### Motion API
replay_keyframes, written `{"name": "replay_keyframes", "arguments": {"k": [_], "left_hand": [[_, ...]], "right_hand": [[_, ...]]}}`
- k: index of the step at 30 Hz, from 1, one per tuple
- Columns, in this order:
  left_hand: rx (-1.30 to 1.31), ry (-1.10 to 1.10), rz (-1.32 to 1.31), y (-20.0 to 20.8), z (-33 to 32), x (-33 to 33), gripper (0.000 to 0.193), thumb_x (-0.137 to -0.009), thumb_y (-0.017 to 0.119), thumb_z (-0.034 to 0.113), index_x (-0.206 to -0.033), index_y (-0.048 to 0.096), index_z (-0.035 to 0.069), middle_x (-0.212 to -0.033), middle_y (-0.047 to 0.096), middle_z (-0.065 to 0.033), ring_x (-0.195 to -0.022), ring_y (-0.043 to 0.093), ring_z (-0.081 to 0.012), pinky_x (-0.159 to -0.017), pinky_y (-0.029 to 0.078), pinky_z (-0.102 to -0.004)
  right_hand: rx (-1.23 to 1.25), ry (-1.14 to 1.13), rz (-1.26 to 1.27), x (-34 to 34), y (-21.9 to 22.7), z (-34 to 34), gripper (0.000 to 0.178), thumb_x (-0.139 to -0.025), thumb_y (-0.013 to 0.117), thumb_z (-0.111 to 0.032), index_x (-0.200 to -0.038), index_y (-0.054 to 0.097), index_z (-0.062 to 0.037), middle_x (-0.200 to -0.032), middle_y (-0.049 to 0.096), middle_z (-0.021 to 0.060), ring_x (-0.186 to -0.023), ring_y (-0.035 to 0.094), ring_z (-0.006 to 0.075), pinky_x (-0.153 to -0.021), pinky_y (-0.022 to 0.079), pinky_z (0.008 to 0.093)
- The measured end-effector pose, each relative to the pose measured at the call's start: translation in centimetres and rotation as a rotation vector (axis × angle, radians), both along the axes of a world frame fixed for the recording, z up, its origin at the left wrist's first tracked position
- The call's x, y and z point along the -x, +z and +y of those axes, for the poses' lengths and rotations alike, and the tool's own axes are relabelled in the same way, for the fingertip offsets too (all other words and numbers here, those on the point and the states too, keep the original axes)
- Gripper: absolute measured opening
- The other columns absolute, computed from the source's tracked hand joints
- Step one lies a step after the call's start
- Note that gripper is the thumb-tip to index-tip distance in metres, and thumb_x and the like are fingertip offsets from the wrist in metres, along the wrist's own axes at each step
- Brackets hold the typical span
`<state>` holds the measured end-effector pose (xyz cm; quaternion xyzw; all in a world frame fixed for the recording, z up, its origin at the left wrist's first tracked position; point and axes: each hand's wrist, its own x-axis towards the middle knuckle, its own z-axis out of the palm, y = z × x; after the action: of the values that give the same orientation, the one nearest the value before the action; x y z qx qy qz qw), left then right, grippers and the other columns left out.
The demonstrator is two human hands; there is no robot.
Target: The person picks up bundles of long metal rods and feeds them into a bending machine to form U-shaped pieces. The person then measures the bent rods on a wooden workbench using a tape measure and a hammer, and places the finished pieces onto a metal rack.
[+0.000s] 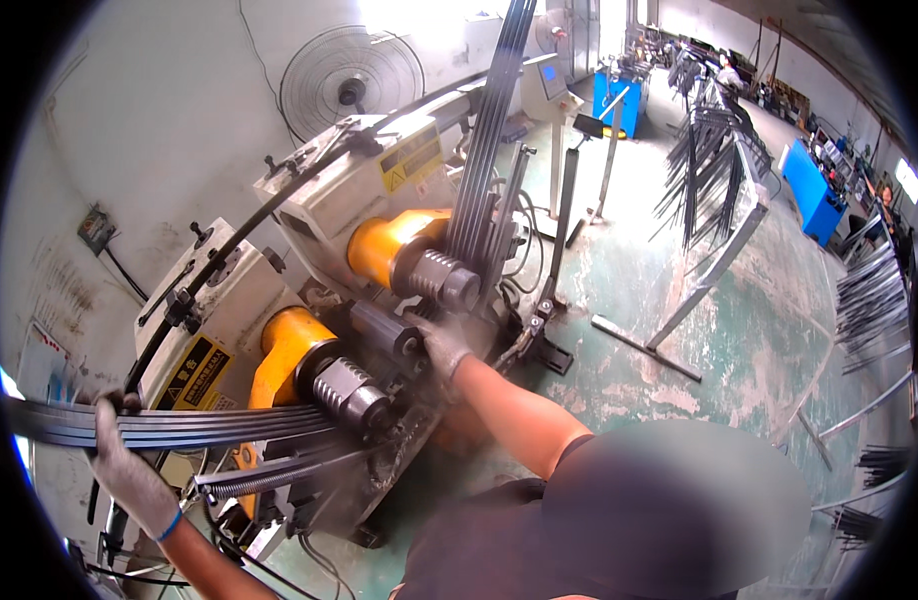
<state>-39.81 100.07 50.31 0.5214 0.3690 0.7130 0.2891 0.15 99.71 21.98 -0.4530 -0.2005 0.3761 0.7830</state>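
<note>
My left hand, in a grey work glove, is closed around a bundle of long dark metal bars at the left. The bars lie side by side and run to the near grooved roller on a bending machine. My right hand, also gloved, reaches between the two roller heads, against or beside a dark metal block. Its fingers are partly hidden and blurred. From the far grooved roller, the bars' other stretch rises steeply upward. Yellow housings sit behind the rollers.
Behind the machine stands a round fan by the wall. Hoses and a spring hang at the machine's near side. To the right, metal racks hold many dark bars, near blue machines. Another person is at the far right.
</note>
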Motion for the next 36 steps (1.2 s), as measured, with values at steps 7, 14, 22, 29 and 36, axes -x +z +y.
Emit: {"name": "replay_keyframes", "arguments": {"k": [7, 14, 22, 29, 36], "left_hand": [[-0.167, -0.045, 0.392, 1.5, 1.6, -9.1, 0.036, -0.108, 0.061, 0.015, -0.140, 0.052, -0.001, -0.100, 0.066, -0.0062, -0.087, 0.066, -0.0154, -0.082, 0.055, -0.0307], [-0.145, -0.020, 0.688, 4.8, 1.8, -16.5, 0.028, -0.098, 0.067, 0.010, -0.123, 0.058, 0.001, -0.086, 0.059, -0.0015, -0.075, 0.057, -0.0119, -0.070, 0.050, -0.0297], [-0.148, -0.141, 0.567, 4.5, 1.3, -16.4, 0.026, -0.096, 0.069, 0.011, -0.118, 0.058, 0.002, -0.086, 0.058, -0.0012, -0.077, 0.055, -0.0102, -0.071, 0.048, -0.0284], [-0.153, -0.151, 0.534, 4.1, 1.7, -16.7, 0.025, -0.094, 0.071, 0.012, -0.114, 0.060, 0.002, -0.087, 0.060, -0.0021, -0.079, 0.055, -0.0114, -0.074, 0.050, -0.0296], [-0.148, -0.171, 0.527, 4.1, 2.1, -16.5, 0.024, -0.094, 0.071, 0.013, -0.113, 0.059, 0.003, -0.085, 0.058, -0.0020, -0.078, 0.055, -0.0121, -0.074, 0.050, -0.0315]], "right_hand": [[0.099, 0.076, 0.087, 0.0, -1.0, 0.6, 0.056, -0.094, 0.077, -0.015, -0.145, 0.056, -0.0021, -0.128, 0.069, 0.0141, -0.112, 0.069, 0.0235, -0.094, 0.058, 0.0401], [0.018, 0.048, -0.032, 0.3, -2.0, 0.9, 0.029, -0.103, 0.064, -0.006, -0.132, 0.062, -0.0049, -0.118, 0.069, 0.0116, -0.088, 0.072, 0.0212, -0.060, 0.060, 0.0332], [-0.031, 0.036, -0.109, -0.1, -2.4, 1.3, 0.028, -0.101, 0.065, -0.006, -0.128, 0.063, 0.0010, -0.100, 0.070, 0.0140, -0.075, 0.073, 0.0223, -0.060, 0.058, 0.0333], [-0.023, 0.042, -0.228, -1.1, -4.7, 2.3, 0.023, -0.102, 0.060, -0.005, -0.123, 0.069, 0.0001, -0.093, 0.075, 0.0127, -0.080, 0.075, 0.0199, -0.064, 0.059, 0.0318], [-0.055, 0.152, 0.020, -1.1, -3.8, 1.5, 0.042, -0.091, 0.077, -0.005, -0.130, 0.060, -0.0020, -0.114, 0.069, 0.0103, -0.099, 0.069, 0.0209, -0.081, 0.059, 0.0363]]}}
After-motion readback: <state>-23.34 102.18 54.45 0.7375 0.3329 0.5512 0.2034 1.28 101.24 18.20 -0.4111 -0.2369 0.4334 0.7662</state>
